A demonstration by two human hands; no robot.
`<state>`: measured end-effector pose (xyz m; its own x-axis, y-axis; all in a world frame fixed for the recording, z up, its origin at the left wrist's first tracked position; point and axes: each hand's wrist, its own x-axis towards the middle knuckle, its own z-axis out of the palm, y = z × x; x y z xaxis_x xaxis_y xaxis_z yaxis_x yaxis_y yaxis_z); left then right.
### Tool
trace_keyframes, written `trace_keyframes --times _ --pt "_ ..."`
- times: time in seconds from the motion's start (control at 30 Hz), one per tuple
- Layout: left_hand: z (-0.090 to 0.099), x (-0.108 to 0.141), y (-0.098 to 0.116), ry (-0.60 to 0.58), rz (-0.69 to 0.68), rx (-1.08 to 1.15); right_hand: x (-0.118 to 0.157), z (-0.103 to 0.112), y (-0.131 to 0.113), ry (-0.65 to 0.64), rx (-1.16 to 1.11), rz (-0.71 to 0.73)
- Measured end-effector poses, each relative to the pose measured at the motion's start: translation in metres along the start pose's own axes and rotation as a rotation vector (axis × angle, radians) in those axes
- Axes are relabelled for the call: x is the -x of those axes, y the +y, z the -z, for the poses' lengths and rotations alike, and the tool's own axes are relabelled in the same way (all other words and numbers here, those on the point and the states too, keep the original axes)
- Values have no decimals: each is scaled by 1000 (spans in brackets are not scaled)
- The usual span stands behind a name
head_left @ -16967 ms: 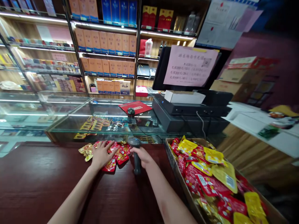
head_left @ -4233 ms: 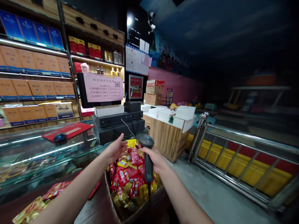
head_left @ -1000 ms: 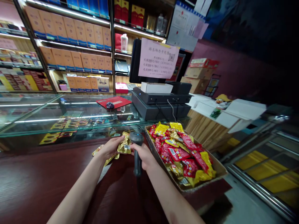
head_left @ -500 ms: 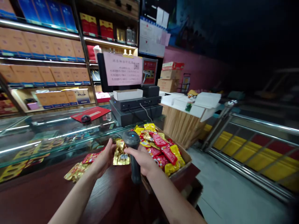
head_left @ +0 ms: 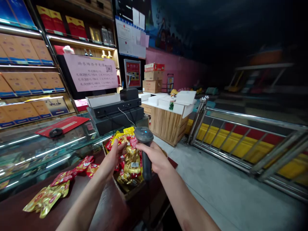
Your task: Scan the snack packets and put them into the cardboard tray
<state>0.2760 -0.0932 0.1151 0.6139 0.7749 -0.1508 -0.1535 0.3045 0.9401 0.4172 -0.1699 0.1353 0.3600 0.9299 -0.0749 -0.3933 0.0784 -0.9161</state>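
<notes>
My right hand (head_left: 156,157) is closed round the handle of a dark barcode scanner (head_left: 143,136), which stands upright with a small blue light on its head. Left of it, my left hand (head_left: 113,160) has its thumb raised apart from the fingers, whose tips reach close to a gold packet (head_left: 133,160) with a white barcode label. That packet lies over the open cardboard box (head_left: 125,195), among red, yellow and gold snack packets; whether the fingertips touch it, I cannot tell. On the dark counter, gold packets (head_left: 45,199) and red packets (head_left: 83,163) lie left of my left forearm.
A glass display counter (head_left: 72,144) runs along the left, bearing a red mat (head_left: 69,123) and a computer mouse (head_left: 55,132). Behind the box stand black till equipment (head_left: 115,109) and a monitor back with a pink notice (head_left: 93,72). A metal railing (head_left: 231,138) is at right.
The view has swung right. Both hands, the scanner and the gold packet are now over the box instead of at its left side. My left thumb and fingers have come away from the packet's edge.
</notes>
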Motion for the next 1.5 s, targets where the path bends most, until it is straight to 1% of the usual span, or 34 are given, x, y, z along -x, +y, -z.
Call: trace_keyframes --times 0.1,0.2,0.3,0.43,0.5,0.63,0.7,0.8,0.93,1.03,1.1,1.2,1.27,1.37,1.5 --pt "10 2 1 87 18 -18 -1 3 4 -13 42 3" --pt "23 9 3 115 -11 -14 1 -5 7 -18 50 47" --pt "39 20 6 139 -22 -4 6 -21 8 -3 71 97" --pt "69 39 10 207 -32 -12 11 -49 16 -72 124 100" --pt "88 48 13 257 -51 -22 12 -66 25 -109 130 68" --pt "131 65 18 398 -83 -8 13 -102 51 -174 88 -25" --pt "151 70 20 440 -92 2 11 -118 65 -198 65 -70" --pt "177 69 20 486 -92 11 5 -136 86 -205 45 -129" --pt "205 53 10 497 -95 -47 -13 -150 115 -155 99 -226" --pt "222 36 -5 477 -132 -186 -30 -154 137 -148 152 -279" --pt "231 26 -17 488 -198 -403 -41 -157 152 -147 148 -284" --pt "242 16 -36 495 -329 -798 -55 -161 170 -149 145 -279" --pt "245 14 -47 473 -367 -978 -63 -163 179 -163 147 -293" --pt "248 13 -59 462 -363 -1121 -71 -166 188 -176 133 -321" --pt "251 13 -66 433 -298 -1243 -76 -163 194 -149 160 -335"
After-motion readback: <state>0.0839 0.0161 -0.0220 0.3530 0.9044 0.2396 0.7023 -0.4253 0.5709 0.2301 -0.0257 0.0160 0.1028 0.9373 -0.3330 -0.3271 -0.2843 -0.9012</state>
